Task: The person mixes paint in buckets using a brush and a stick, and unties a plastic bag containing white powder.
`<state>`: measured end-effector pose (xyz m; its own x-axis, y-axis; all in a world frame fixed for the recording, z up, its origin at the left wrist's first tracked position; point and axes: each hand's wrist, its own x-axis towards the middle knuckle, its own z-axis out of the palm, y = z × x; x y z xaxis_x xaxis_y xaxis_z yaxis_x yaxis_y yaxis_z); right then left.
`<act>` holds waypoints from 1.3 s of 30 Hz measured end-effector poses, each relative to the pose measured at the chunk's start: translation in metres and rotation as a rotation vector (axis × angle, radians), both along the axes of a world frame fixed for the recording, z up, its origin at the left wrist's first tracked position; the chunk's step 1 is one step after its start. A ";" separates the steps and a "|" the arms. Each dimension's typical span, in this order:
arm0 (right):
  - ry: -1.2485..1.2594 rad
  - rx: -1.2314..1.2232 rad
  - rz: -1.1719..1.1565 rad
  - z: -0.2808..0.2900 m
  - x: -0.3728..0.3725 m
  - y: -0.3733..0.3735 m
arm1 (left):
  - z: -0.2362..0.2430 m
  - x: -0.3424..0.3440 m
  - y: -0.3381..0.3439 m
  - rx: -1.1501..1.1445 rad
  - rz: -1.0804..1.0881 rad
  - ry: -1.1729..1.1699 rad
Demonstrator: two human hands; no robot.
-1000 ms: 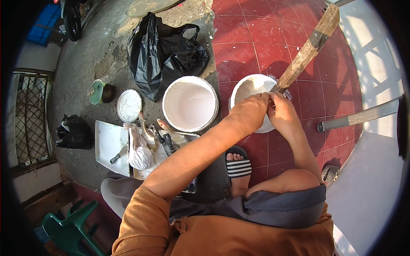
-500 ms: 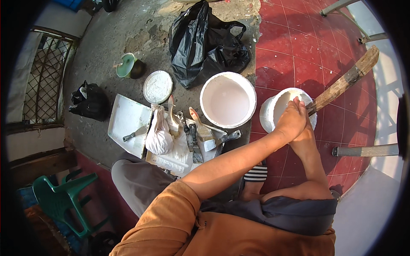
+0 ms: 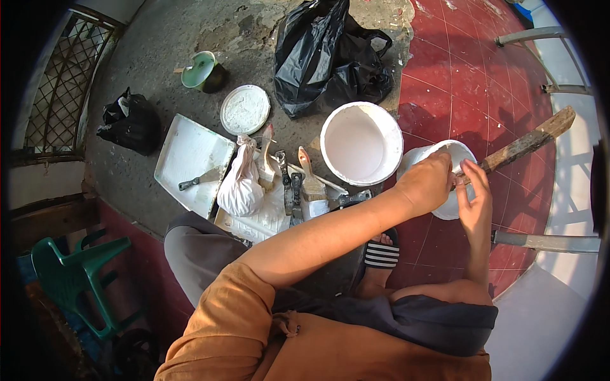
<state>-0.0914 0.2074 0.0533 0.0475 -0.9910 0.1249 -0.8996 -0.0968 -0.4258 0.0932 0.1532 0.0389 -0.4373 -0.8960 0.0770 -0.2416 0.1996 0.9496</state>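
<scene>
Both of my hands are over a white bucket (image 3: 459, 208) on the red tiles. A rough, weathered wooden stick (image 3: 527, 143) slants from between them up to the right. My left hand (image 3: 427, 183) reaches across with its fingers curled round the stick's lower end. My right hand (image 3: 476, 200) is close beside it, fingers apart, fingertips at the stick. The bucket's inside is partly hidden by my hands. A larger bucket (image 3: 362, 143) with pale, whitish contents stands to the left.
Left lie a paint tray (image 3: 190, 159) with brushes, scrapers and a tied white bag (image 3: 241, 184), and a white lid (image 3: 245, 109). Beyond are black plastic bags (image 3: 305, 70) and a green pail (image 3: 202, 70). Metal legs (image 3: 546, 241) stand right; a green chair (image 3: 82, 273) is lower left.
My hands, clasped together on the stick before, have come apart. The right hand's fingers have spread, while the left remains on the stick. The stick's upper end sits lower and further right.
</scene>
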 end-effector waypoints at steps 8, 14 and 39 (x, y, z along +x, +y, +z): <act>-0.296 -0.103 -0.127 0.027 0.043 0.001 | 0.063 0.143 -0.020 -0.018 0.097 -0.098; -0.031 0.071 -0.628 0.030 -0.042 -0.021 | 0.079 0.263 -0.028 0.312 0.387 -0.138; -0.096 -0.284 -0.606 0.172 0.057 0.001 | 0.037 0.310 -0.070 0.409 0.322 0.206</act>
<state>-0.0339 0.2086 0.2254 -0.5308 -0.7669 0.3607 -0.7896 0.2928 -0.5393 0.4032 0.0836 0.0758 -0.1493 -0.9567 -0.2499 -0.0306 -0.2481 0.9682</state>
